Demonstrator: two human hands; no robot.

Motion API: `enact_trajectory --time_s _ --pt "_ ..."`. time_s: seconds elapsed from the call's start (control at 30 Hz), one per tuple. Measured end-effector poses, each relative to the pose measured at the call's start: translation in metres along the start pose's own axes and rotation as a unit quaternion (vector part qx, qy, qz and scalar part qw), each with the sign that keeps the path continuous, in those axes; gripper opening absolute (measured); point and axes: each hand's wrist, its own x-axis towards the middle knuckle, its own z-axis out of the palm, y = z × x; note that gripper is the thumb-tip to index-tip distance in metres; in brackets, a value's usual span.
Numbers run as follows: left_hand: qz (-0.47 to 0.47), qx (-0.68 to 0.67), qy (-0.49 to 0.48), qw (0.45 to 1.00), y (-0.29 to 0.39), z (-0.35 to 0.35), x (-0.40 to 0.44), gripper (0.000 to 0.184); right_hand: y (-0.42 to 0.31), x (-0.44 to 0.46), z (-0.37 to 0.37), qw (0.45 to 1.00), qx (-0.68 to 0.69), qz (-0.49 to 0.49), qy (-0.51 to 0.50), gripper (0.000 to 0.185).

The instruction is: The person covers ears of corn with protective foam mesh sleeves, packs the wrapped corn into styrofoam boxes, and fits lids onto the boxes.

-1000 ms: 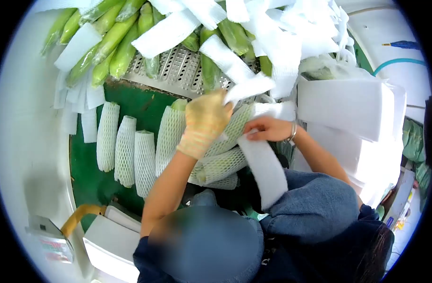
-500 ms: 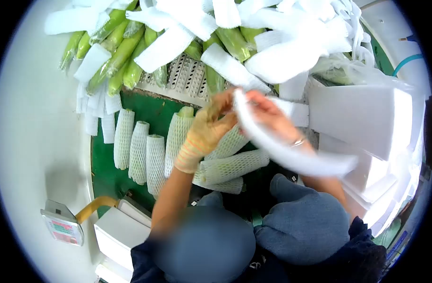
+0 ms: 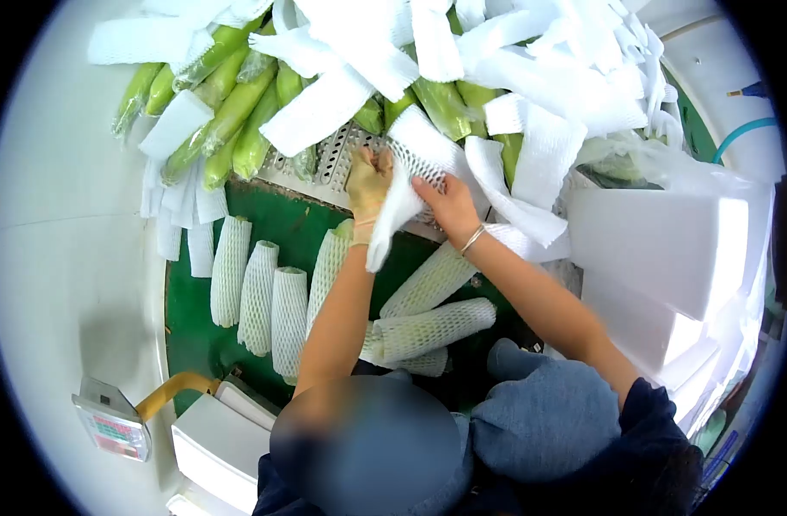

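My left hand (image 3: 369,185), in a pale yellow glove, is closed at the left edge of a white foam net sleeve (image 3: 395,206). My bare right hand (image 3: 449,206), with a bracelet at the wrist, grips the same sleeve from the right; its mesh is spread near my fingers and its lower end hangs down. Whether anything is inside it cannot be made out. Below my hands lie green vegetables in foam nets (image 3: 436,331), and several more netted ones (image 3: 232,271) stand in a row at the left on the green surface (image 3: 187,344).
Long green vegetables in clear film (image 3: 243,107) and loose foam sleeves (image 3: 320,107) are heaped at the back on a perforated metal tray (image 3: 333,159). White foam boxes (image 3: 660,245) stand at the right. A scale display (image 3: 114,421) and white boxes (image 3: 217,439) are at lower left.
The foam sleeve has swung from the right to hang between my hands. Both hands have moved slightly up and left, and the sleeve's mesh is now stretched wider. The view has shifted a little.
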Motion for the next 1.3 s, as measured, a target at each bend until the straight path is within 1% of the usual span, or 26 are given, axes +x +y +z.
enact_trajectory --time_s 0.07,0.1,0.13,0.17,0.2,0.3,0.37,0.5,0.57,0.63,0.7,0.77,0.8,0.83,0.87,0.9,0.93,0.97,1.0,1.07,1.13,1.17,1.2,1.23,1.27,1.3 --pt "-0.044 0.129 -0.048 0.989 0.022 -0.003 -0.013 0.039 0.018 0.005 0.001 0.972 -0.158 -0.169 0.042 0.034" --pt "-0.076 0.205 -0.093 0.971 0.049 -0.008 -0.02 0.05 0.066 0.038 0.003 0.957 -0.101 -0.267 0.053 0.038" --pt "-0.068 0.149 -0.115 0.98 0.055 -0.011 -0.022 0.053 0.055 0.023 -0.003 0.962 -0.12 -0.242 0.033 0.036" --pt "-0.173 -0.037 -0.168 0.97 0.033 -0.005 -0.024 0.053 0.016 -0.007 -0.001 0.968 -0.146 -0.195 0.052 0.034" --pt "-0.21 -0.112 -0.197 0.951 0.035 -0.008 -0.034 0.05 -0.028 -0.041 0.0 0.971 -0.172 -0.15 0.069 0.032" --pt "-0.193 -0.194 -0.219 0.936 0.082 -0.044 -0.086 0.043 -0.072 -0.114 -0.013 0.979 -0.123 -0.16 0.013 0.031" --pt "-0.271 -0.292 -0.22 0.89 0.12 -0.075 -0.12 0.038 -0.079 -0.126 -0.018 0.983 -0.076 -0.167 0.002 0.031" --pt "-0.377 -0.397 -0.155 0.822 0.138 -0.096 -0.153 0.031 -0.088 -0.122 -0.024 0.987 0.035 -0.006 -0.158 0.028" --pt "-0.371 -0.398 -0.117 0.831 0.128 -0.095 -0.152 0.028 -0.094 -0.11 -0.018 0.989 0.035 0.046 -0.133 0.026" --pt "-0.31 -0.338 -0.088 0.884 0.112 -0.093 -0.147 0.027 -0.07 -0.091 -0.011 0.991 0.079 0.02 -0.108 0.027" --pt "-0.103 -0.077 -0.1 0.987 0.076 -0.088 -0.139 0.027 -0.032 -0.075 -0.002 0.988 0.133 -0.049 -0.056 0.028" --pt "-0.005 0.062 -0.086 0.994 0.034 -0.076 -0.123 0.028 0.02 -0.038 0.005 0.992 0.036 -0.108 -0.051 0.028" --pt "-0.122 -0.203 -0.074 0.969 0.019 -0.069 -0.115 0.021 0.047 -0.018 0.008 0.99 -0.016 -0.13 -0.047 0.028" --pt "-0.224 -0.451 -0.003 0.864 0.005 -0.061 -0.107 0.017 0.065 -0.002 0.012 0.99 -0.051 -0.13 -0.035 0.028" --pt "-0.22 -0.453 -0.003 0.864 0.022 -0.056 -0.099 0.017 0.064 0.002 0.015 0.994 -0.065 -0.081 -0.024 0.03" --pt "-0.178 -0.184 0.029 0.966 0.038 -0.054 -0.094 0.016 0.064 0.006 0.019 0.996 -0.079 -0.032 -0.015 0.031" --pt "-0.121 0.097 0.062 0.986 0.05 -0.054 -0.09 0.016 0.037 -0.006 0.017 0.992 -0.012 0.116 -0.054 0.034" --pt "-0.071 0.093 0.054 0.992 0.019 -0.053 -0.093 0.024 0.012 -0.017 0.016 0.96 0.054 0.26 -0.093 0.037" --pt "-0.067 0.092 0.059 0.992 0.022 -0.059 -0.094 0.024 -0.002 -0.03 0.017 0.961 0.052 0.255 -0.096 0.037" --pt "-0.174 -0.146 0.001 0.974 0.047 -0.075 -0.105 0.036 -0.017 -0.06 0.017 0.95 0.023 0.271 -0.155 0.043" --pt "-0.339 -0.41 -0.118 0.838 0.095 -0.119 -0.116 0.051 -0.022 -0.077 0.013 0.945 -0.049 0.153 -0.283 0.045" --pt "-0.346 -0.447 -0.108 0.818 0.11 -0.138 -0.122 0.05 -0.038 -0.078 0.014 0.921 -0.091 0.08 -0.371 0.043" --pt "-0.349 -0.481 -0.097 0.798 0.121 -0.156 -0.125 0.05 -0.063 -0.078 0.014 0.918 -0.198 -0.096 -0.329 0.039" --pt "-0.322 -0.432 -0.083 0.838 0.126 -0.178 -0.128 0.054 -0.082 -0.069 0.015 0.876 -0.296 -0.268 -0.273 0.035" --pt "-0.295 -0.38 -0.066 0.874 0.131 -0.195 -0.13 0.059 -0.083 -0.045 0.021 0.878 -0.329 -0.308 -0.162 0.022" --pt "-0.224 -0.295 -0.017 0.929 0.141 -0.204 -0.127 0.07 -0.081 -0.018 0.02 0.813 -0.414 -0.408 -0.036 0.032"
